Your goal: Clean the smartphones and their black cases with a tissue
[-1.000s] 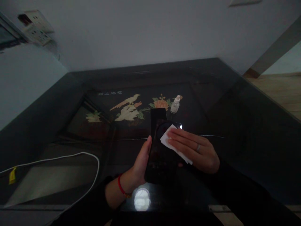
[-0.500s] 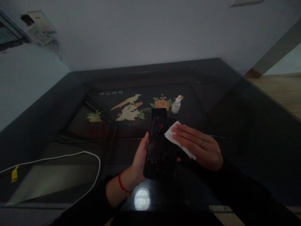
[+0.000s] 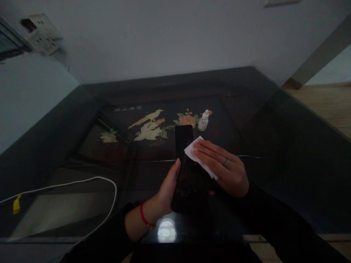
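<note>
My left hand [image 3: 168, 190] grips a black smartphone [image 3: 189, 191] by its edges, thumb along the left side. The back faces up, tilted toward me. A folded white tissue or cloth [image 3: 194, 149] lies under the fingers of my right hand [image 3: 226, 166], which bears a ring. It covers much of the phone's upper part, at the round camera bump. Just beyond the phone, a second flat black rectangular thing [image 3: 183, 135], partly hidden, lies on the table. Behind it stands a small clear dropper bottle [image 3: 203, 122] with a white top.
The dark glossy table [image 3: 268, 109] carries a bird-and-flower picture [image 3: 149, 130]. A white cable [image 3: 82, 180] with a yellow tag [image 3: 17, 205] curves across the left side. Sockets [image 3: 44, 40] are on the wall at upper left.
My right hand and the white tissue or cloth have moved left over the phone's camera bump, covering more of it. The phone sits slightly lower and tilts differently in my left hand.
</note>
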Available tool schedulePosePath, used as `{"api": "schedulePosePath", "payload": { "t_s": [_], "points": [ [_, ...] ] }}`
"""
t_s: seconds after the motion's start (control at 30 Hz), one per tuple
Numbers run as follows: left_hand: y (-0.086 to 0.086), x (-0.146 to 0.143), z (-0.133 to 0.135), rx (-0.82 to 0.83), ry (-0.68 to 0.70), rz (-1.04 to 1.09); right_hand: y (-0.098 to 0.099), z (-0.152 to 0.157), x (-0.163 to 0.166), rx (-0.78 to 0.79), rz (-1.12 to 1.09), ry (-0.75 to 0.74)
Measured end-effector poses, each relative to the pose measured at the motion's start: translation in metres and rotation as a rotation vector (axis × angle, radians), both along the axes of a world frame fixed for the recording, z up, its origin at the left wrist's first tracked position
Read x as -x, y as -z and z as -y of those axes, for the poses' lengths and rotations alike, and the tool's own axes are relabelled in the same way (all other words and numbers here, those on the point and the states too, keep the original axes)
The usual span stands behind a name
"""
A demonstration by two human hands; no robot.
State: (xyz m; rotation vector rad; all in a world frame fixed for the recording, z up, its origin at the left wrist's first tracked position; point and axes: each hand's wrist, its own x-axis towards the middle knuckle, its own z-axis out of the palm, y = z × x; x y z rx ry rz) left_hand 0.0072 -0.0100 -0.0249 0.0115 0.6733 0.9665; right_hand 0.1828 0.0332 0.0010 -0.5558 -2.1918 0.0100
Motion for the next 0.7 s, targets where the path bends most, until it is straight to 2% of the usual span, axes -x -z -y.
{"api": "schedulePosePath", "payload": {
  "t_s": [0.07, 0.17, 0.3, 0.37, 0.43, 0.53, 0.7],
  "points": [
    [0.001, 0.0, 0.0, 0.008, 0.012, 0.009, -0.001, -0.001, 0.0, 0.0, -0.008, 0.013],
    [0.001, -0.008, -0.002, 0.007, -0.003, 0.013, -0.002, 0.002, 0.005, -0.034, 0.06, -0.078],
    [-0.004, -0.015, -0.007, -0.029, -0.093, 0.012, 0.0, 0.007, 0.008, -0.068, 0.134, -0.13],
    [-0.008, -0.009, -0.01, -0.031, -0.015, 0.048, 0.001, 0.007, 0.003, -0.077, 0.146, -0.14],
    [-0.01, 0.0, -0.014, -0.038, -0.002, 0.06, 0.002, 0.004, -0.004, -0.078, 0.155, -0.142],
    [-0.012, 0.008, -0.017, -0.083, 0.041, 0.09, 0.0, -0.002, -0.016, -0.06, 0.155, -0.1],
    [-0.014, 0.003, -0.012, -0.092, 0.166, 0.087, -0.004, -0.009, -0.018, -0.041, -0.018, 0.065]
  ]
}}
